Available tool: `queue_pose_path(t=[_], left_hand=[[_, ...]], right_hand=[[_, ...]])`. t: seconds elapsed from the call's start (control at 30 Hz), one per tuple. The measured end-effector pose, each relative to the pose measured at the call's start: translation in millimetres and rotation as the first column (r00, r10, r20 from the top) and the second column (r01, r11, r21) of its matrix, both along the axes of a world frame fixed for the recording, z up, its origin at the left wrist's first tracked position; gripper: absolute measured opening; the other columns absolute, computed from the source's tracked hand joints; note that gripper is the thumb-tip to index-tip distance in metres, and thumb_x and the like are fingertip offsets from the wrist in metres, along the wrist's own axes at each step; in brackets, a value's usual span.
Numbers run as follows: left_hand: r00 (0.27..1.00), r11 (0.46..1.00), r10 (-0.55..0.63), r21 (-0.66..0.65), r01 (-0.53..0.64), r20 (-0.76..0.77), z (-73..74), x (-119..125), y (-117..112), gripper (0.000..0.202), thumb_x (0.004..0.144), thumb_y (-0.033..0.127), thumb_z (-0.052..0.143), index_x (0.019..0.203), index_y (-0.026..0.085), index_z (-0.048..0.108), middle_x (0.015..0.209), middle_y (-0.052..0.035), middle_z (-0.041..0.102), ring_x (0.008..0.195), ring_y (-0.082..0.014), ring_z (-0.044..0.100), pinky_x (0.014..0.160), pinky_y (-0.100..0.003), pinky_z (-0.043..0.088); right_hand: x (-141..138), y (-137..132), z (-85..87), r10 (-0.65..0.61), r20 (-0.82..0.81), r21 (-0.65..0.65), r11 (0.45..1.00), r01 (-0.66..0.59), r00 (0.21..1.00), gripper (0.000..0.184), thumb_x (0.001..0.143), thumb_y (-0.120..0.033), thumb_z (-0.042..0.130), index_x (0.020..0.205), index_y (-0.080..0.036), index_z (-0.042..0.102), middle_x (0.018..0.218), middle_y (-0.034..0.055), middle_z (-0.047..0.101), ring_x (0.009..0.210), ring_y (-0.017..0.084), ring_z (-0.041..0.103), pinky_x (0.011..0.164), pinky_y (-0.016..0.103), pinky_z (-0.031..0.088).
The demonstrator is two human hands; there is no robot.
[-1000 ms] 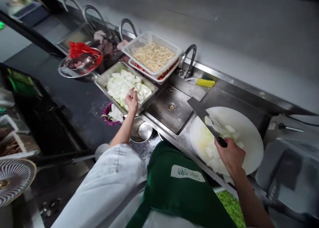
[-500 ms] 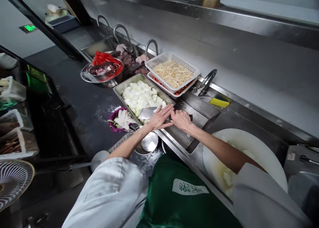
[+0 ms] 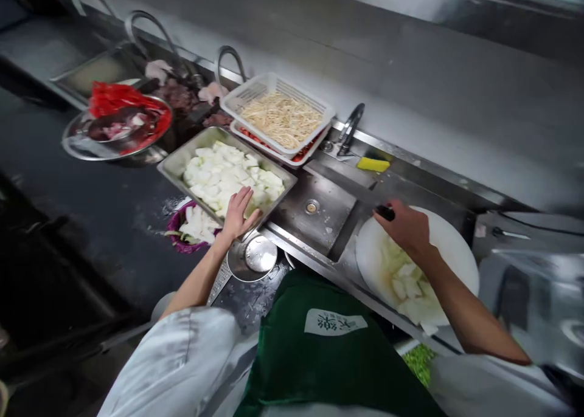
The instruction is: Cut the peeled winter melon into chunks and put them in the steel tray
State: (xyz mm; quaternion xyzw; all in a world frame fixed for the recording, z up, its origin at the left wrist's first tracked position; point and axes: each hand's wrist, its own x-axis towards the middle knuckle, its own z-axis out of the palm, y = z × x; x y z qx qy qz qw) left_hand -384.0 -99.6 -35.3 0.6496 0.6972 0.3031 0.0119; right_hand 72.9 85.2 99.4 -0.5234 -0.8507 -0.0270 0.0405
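My right hand [image 3: 407, 227] is closed round the black handle of a cleaver [image 3: 349, 186], whose blade points left over the sink, above the near edge of a round white cutting board [image 3: 451, 247]. Cut pale vegetable pieces [image 3: 407, 283] lie on that board, partly behind my right forearm. My left hand [image 3: 238, 215], fingers spread, is at the near edge of a metal tray [image 3: 177, 169] full of pale green-white chunks [image 3: 223, 174]. Whether its fingertips touch the chunks I cannot tell.
White baskets with bean sprouts [image 3: 283, 119] on top stand behind the tray. A tap [image 3: 351, 128] and a yellow sponge [image 3: 373, 164] sit behind the sink [image 3: 296, 222]. Left are a bowl with red bags [image 3: 123, 110] and a purple basket of peelings [image 3: 176, 222]. A metal pot [image 3: 252, 271] stands below.
My hands have moved apart. The right one has carried the cleaver from the tray rightward to the cutting board, while the left stays by the tray. The view has turned right.
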Motion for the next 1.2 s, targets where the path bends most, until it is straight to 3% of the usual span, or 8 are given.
queue_pose_path(t=[0.23,0.33,0.43,0.53,0.63,0.83,1.0,1.2], left_hand=[[0.858,0.888,-0.443,0.257,0.381,0.260,-30.1,238.5,47.2,0.030,0.103,0.029,0.046,0.125,0.020,0.065,0.118,-0.0121,0.072,0.118,-0.0248,0.066,0.106,-0.048,0.053],[0.639,0.677,-0.736,0.237,0.697,0.225,-43.2,361.9,48.4,0.031,0.103,0.026,0.046,0.125,0.020,0.068,0.120,-0.0109,0.072,0.120,-0.0216,0.065,0.110,-0.044,0.051],[0.406,0.406,-0.910,-0.009,0.914,0.088,-53.9,462.8,40.4,0.039,0.101,0.034,0.054,0.137,0.023,0.063,0.142,-0.0103,0.063,0.139,-0.0250,0.053,0.121,-0.049,0.039],[0.307,0.305,-0.951,-0.278,0.911,-0.036,-64.1,527.9,39.0,0.066,0.094,0.041,0.067,0.155,0.028,0.045,0.165,-0.0093,0.036,0.155,-0.0332,0.030,0.125,-0.062,0.023],[0.385,0.403,-0.915,-0.348,0.847,-0.121,-71.2,561.4,46.4,0.080,0.093,0.041,0.067,0.163,0.030,0.029,0.171,-0.0081,0.018,0.159,-0.0348,0.015,0.125,-0.066,0.018],[0.627,0.633,-0.769,-0.297,0.715,-0.129,-76.1,594.0,59.7,0.073,0.097,0.046,0.060,0.162,0.033,0.030,0.172,-0.0060,0.012,0.160,-0.0351,0.010,0.126,-0.061,0.019],[0.793,0.775,-0.609,-0.229,0.590,-0.019,-76.4,619.4,62.7,0.076,0.091,0.059,0.063,0.158,0.031,0.041,0.172,-0.0079,0.012,0.159,-0.0405,0.009,0.125,-0.063,0.021],[0.867,0.858,-0.496,-0.128,0.497,0.044,-74.7,637.1,64.7,0.059,0.091,0.053,0.066,0.142,0.024,0.060,0.171,-0.0115,0.021,0.157,-0.0382,0.019,0.123,-0.062,0.026]], right_hand=[[212.9,-76.0,0.4,-0.591,-0.084,0.004,0.805,0.593,0.803,0.053,0.101,-0.057,0.040,0.106,-0.012,0.068,0.081,0.0179,0.073,0.073,0.029,0.067,0.064,0.034,0.040],[289.6,-123.0,-10.9,-0.743,-0.074,-0.059,0.669,0.741,0.665,0.052,0.100,-0.056,0.041,0.099,-0.012,0.067,0.078,0.0192,0.071,0.073,0.030,0.068,0.064,0.034,0.043],[349.4,-169.1,-38.6,-0.824,-0.213,-0.296,0.566,0.769,0.525,0.052,0.096,-0.064,0.046,0.090,-0.015,0.064,0.064,0.0124,0.067,0.061,0.025,0.065,0.057,0.031,0.046],[386.6,-207.0,-82.1,-0.882,-0.390,-0.623,0.464,0.630,0.264,0.055,0.086,-0.076,0.053,0.083,-0.021,0.056,0.053,0.0014,0.058,0.042,0.017,0.055,0.043,0.028,0.043],[403.4,-236.5,-129.0,-0.895,-0.438,-0.782,0.425,0.456,0.084,0.060,0.073,-0.082,0.063,0.078,-0.024,0.049,0.048,-0.0043,0.053,0.035,0.014,0.047,0.035,0.026,0.039],[390.1,-262.0,-191.1,-0.908,-0.418,-0.853,0.403,0.332,0.028,0.057,0.073,-0.081,0.061,0.071,-0.026,0.046,0.046,-0.0049,0.050,0.035,0.014,0.046,0.036,0.027,0.039],[327.0,-240.1,-205.1,-0.870,-0.467,-0.835,0.493,0.246,0.158,0.047,0.082,-0.071,0.054,0.071,-0.025,0.049,0.046,-0.0018,0.053,0.040,0.016,0.050,0.041,0.027,0.041],[278.9,-224.9,-205.9,-0.844,-0.529,-0.839,0.536,0.098,0.085,0.044,0.084,-0.069,0.052,0.076,-0.027,0.048,0.044,-0.0042,0.049,0.035,0.017,0.048,0.037,0.028,0.038]])
